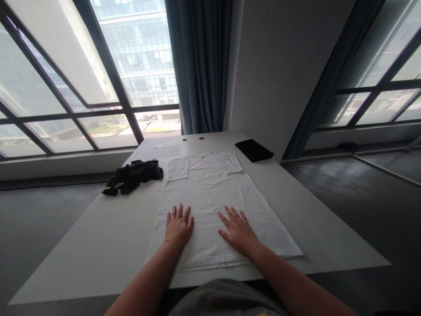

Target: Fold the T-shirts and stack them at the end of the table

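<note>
A white T-shirt [210, 193] lies spread on the white table, its collar toward the far end and its hem near the front edge. Both short sleeves are laid inward over the body of the shirt. My left hand [179, 226] rests flat on the shirt's lower left part, fingers spread and pointing away from me. On the lower right part lies my right hand [237, 231], palm down with its fingers apart. Neither hand grips the cloth. Faint wrinkles run across the fabric between and above the hands.
To the left of the shirt is a crumpled black garment [134, 176] with light print. A folded black cloth [254, 150] sits at the far right of the table [108, 245]. Pale paper sheets [167, 151] lie at the far left. Windows and a blue curtain [200, 66] stand behind.
</note>
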Motion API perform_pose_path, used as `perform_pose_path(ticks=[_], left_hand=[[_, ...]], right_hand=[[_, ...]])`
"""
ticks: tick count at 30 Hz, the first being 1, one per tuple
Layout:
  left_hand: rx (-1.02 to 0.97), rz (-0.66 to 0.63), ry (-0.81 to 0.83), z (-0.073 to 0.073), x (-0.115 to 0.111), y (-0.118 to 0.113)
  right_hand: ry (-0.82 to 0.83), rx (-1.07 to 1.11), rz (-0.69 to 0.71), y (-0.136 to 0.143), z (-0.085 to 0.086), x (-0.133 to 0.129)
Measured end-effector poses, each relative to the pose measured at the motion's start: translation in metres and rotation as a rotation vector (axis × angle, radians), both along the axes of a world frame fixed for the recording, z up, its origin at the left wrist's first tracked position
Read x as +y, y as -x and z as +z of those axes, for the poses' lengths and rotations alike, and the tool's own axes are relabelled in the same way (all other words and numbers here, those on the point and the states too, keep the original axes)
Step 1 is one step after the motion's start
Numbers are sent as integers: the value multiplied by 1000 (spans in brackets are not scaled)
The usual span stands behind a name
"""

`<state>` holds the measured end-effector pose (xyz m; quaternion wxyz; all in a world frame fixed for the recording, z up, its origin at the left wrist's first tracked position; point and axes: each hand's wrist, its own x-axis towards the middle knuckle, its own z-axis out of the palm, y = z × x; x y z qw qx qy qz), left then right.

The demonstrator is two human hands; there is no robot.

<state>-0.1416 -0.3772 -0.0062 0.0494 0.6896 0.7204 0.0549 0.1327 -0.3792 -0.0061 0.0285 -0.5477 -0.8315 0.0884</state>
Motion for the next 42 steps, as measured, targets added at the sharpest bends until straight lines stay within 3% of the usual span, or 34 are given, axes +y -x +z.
perform_pose_path(ticks=[6, 14, 20, 23, 26, 29, 32, 38, 42], left_hand=[[43, 83, 7, 1, -7, 26], [54, 119, 25, 8, -8, 22], [54, 121, 30, 2, -9, 23], [70, 146, 94, 4, 12, 19], [94, 92, 55, 13, 56, 18], [66, 76, 33, 20, 103, 27], [54, 142, 48, 17, 128, 43], [72, 273, 17, 0, 124, 62], [85, 309, 25, -1, 99, 51]], right_hand=[[13, 5, -4, 0, 1, 0], [34, 2, -8, 1, 11, -3], [42, -2, -13, 2, 11, -2], [39, -8, -20, 2, 8, -2], [31, -19, -22, 2, 5, -2], [25, -19, -15, 2, 4, -1], [21, -12, -12, 1, 5, -1], [19, -15, -10, 1, 8, -2], [-4, -20, -13, 1, 5, -2]])
